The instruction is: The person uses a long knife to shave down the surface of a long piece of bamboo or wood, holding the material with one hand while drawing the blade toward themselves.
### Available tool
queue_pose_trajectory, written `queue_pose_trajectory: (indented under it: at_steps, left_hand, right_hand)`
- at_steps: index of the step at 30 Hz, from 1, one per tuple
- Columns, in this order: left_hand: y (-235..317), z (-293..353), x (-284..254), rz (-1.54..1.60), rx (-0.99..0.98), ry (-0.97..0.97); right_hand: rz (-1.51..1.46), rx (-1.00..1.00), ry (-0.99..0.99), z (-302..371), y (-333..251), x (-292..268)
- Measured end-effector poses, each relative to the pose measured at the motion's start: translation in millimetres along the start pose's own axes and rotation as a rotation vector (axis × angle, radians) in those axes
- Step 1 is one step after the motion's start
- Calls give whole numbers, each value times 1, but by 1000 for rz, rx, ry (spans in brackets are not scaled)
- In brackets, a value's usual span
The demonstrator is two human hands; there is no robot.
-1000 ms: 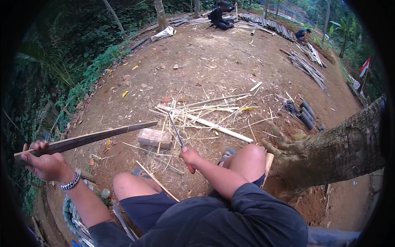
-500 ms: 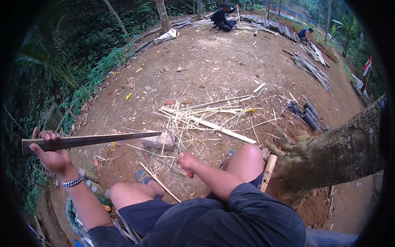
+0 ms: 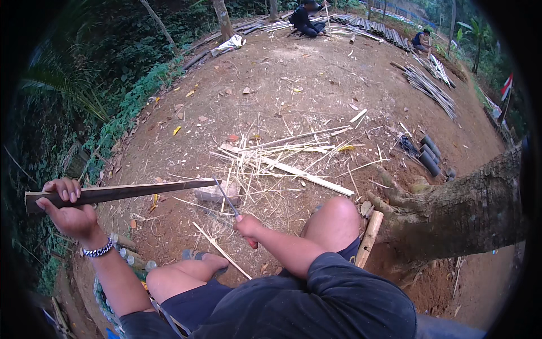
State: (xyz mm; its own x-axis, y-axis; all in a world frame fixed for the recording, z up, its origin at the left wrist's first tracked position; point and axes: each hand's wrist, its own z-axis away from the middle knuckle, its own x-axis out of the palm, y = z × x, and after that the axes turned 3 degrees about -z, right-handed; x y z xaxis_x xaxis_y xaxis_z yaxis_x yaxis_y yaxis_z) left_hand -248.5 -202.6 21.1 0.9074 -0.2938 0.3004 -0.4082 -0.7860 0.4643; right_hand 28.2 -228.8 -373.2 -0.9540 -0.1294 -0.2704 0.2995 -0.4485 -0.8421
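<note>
My left hand (image 3: 70, 213) grips the wide end of a long, dark-skinned bamboo strip (image 3: 135, 193), fingers over its top edge and thumb along its side. The strip points right, roughly level, its pale cut edge facing up. In my right hand (image 3: 247, 226) is a knife (image 3: 226, 196) with a thin blade and a reddish handle. The blade slants up to the left, its tip overlapping the strip's narrow far end; whether they touch I cannot tell. Below that end sits a pale block (image 3: 210, 195), partly hidden, its material unclear.
Bamboo slivers and shavings (image 3: 271, 161) litter the ground ahead. A tree trunk (image 3: 451, 209) leans in at right, beside an upright bamboo piece (image 3: 368, 240). Dark tubes (image 3: 430, 158) lie beyond. Two people (image 3: 307, 20) sit far off near bamboo poles (image 3: 426, 87).
My right hand and the knife have moved slightly left, bringing the blade's tip over the strip's narrow end. My left fingers have curled further over the strip. A far-right person sits more upright.
</note>
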Motion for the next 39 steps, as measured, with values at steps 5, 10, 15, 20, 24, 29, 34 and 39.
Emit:
queue_pose_trajectory:
  at_steps: [5,10,15,20,24,29,34,39]
  left_hand:
    - [-4,-3,1,-40,23,43]
    - [3,2,-10,-98,48,117]
    - [7,7,-16,-135,64,146]
    - [18,20,-1,-263,119,280]
    - [26,39,-10,-307,158,376]
    - [38,59,-19,-307,195,395]
    - [50,77,-22,-366,219,438]
    - [48,95,-10,-397,252,516]
  right_hand:
    - [-167,62,-2,-15,2,6]
    - [-92,45,60,-26,3,18]
    - [-289,46,64,-42,13,30]
    - [-512,47,2,-45,-1,25]
    - [-56,-108,91,-54,-3,26]
    - [72,-330,57,0,-69,32]
    - [94,-548,-104,68,-141,48]
    - [102,-628,-104,92,-156,61]
